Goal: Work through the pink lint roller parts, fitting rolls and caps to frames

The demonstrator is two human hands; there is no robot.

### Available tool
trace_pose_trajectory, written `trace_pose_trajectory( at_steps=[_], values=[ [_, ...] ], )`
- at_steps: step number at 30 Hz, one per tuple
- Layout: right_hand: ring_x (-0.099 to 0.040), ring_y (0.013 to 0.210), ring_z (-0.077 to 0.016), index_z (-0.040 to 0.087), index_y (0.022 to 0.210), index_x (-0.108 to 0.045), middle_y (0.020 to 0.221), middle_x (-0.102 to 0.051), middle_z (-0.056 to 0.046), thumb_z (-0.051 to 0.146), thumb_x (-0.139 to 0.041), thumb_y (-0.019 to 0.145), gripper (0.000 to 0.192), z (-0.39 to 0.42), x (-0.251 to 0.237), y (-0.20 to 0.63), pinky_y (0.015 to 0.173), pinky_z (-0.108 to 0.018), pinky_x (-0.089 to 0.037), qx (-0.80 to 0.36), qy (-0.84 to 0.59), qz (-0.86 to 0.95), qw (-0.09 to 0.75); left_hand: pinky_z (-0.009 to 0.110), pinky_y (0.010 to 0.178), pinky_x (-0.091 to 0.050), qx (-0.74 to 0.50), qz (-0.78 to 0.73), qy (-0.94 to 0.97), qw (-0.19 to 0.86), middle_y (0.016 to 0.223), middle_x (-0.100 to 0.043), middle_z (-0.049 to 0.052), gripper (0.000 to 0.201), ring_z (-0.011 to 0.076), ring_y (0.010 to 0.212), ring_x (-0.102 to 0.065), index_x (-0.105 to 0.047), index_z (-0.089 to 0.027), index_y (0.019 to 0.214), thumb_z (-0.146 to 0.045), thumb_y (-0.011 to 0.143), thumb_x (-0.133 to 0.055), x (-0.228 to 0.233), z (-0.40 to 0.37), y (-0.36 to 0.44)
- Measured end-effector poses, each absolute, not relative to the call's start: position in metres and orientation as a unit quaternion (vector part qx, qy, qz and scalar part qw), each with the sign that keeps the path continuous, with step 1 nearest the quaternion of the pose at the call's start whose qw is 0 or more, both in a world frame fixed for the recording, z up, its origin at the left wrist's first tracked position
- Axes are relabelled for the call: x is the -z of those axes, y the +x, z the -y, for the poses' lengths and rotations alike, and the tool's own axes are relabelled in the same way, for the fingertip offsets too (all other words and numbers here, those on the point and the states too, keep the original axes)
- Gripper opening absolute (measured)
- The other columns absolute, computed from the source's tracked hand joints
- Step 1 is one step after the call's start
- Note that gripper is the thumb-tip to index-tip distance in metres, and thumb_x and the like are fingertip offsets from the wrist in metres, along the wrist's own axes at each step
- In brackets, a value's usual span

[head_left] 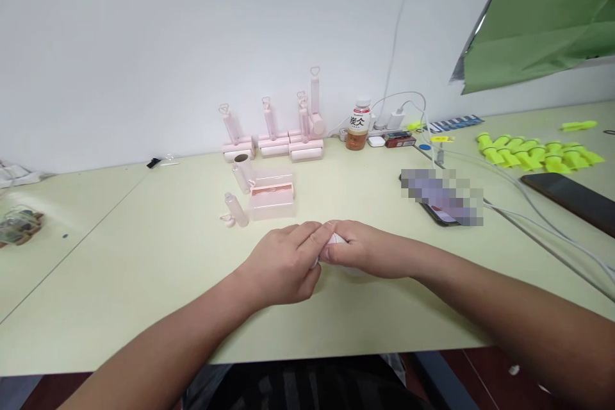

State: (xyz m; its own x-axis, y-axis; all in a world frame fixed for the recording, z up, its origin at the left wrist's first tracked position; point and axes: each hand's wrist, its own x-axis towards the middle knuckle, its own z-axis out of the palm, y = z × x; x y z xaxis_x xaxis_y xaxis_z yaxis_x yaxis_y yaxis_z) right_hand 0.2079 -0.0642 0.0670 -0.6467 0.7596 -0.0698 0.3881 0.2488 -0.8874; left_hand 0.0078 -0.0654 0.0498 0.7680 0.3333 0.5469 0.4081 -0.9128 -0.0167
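My left hand [287,259] and my right hand [358,246] meet above the near part of the table, both closed around one pale, whitish rounded piece [337,239]. Fingers cover most of it, so its kind cannot be made out. Just beyond my left hand lies a pale pink box-like case [273,207], with a slim translucent pink tube [236,210] and a small heart-topped cap [227,220] to its left. Behind the tube, a pink roll with a dark open end [241,170] leans at a tilt.
Along the wall stand several pink pieces with heart-shaped tops [270,122]. To their right are a labelled bottle [358,126], white cables [423,109] and a blurred phone [439,198]. Yellow-green plastic parts [538,152] and a dark phone [571,195] lie farther right.
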Motion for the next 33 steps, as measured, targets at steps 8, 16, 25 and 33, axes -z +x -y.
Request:
trace_pose_trajectory(
  at_steps=[8,16,25,33],
  values=[
    [-0.052,0.073,-0.0154,0.017,0.078,-0.061,0.079,-0.061,0.0,0.022,-0.052,0.082,0.011,0.065,-0.069,0.205,0.066,-0.027,-0.042,-0.494,-0.357,0.77,0.189,0.038,0.072,-0.06,0.248,0.198,-0.948,0.022,0.115,-0.067,0.017,0.054,0.0261,0.094,-0.068,-0.042,-0.009,0.133,-0.009,0.079,-0.047,-0.056,0.065,0.005],
    [-0.061,0.078,-0.0209,0.019,0.094,-0.07,0.087,-0.07,-0.005,0.043,-0.063,0.085,0.027,0.066,-0.056,0.206,0.067,-0.028,-0.043,-0.388,-0.44,0.787,0.19,0.032,0.077,-0.054,0.194,0.237,-0.939,-0.154,0.107,-0.062,0.006,0.055,0.0189,0.091,-0.062,-0.051,-0.025,0.134,-0.013,0.08,-0.056,-0.068,0.058,-0.003],
    [-0.061,0.082,-0.0202,0.017,0.106,-0.065,0.097,-0.069,-0.007,0.061,-0.045,0.094,0.05,0.062,-0.045,0.211,0.072,-0.029,-0.043,-0.373,-0.349,0.828,0.229,0.03,0.073,-0.049,0.218,0.29,-0.898,-0.249,0.096,-0.061,0.004,0.052,0.018,0.084,-0.06,-0.06,-0.024,0.117,-0.055,0.077,-0.072,-0.05,0.047,-0.003],
    [-0.056,0.073,-0.0172,0.016,0.1,-0.063,0.087,-0.065,-0.005,0.054,-0.049,0.094,0.042,0.062,-0.045,0.213,0.064,-0.028,-0.041,-0.345,-0.361,0.835,0.231,0.024,0.057,-0.04,0.304,0.34,-0.845,-0.281,0.075,-0.061,-0.001,0.045,0.0128,0.065,-0.055,-0.06,-0.019,0.083,-0.058,0.067,-0.077,-0.041,0.046,-0.004]
  ],
)
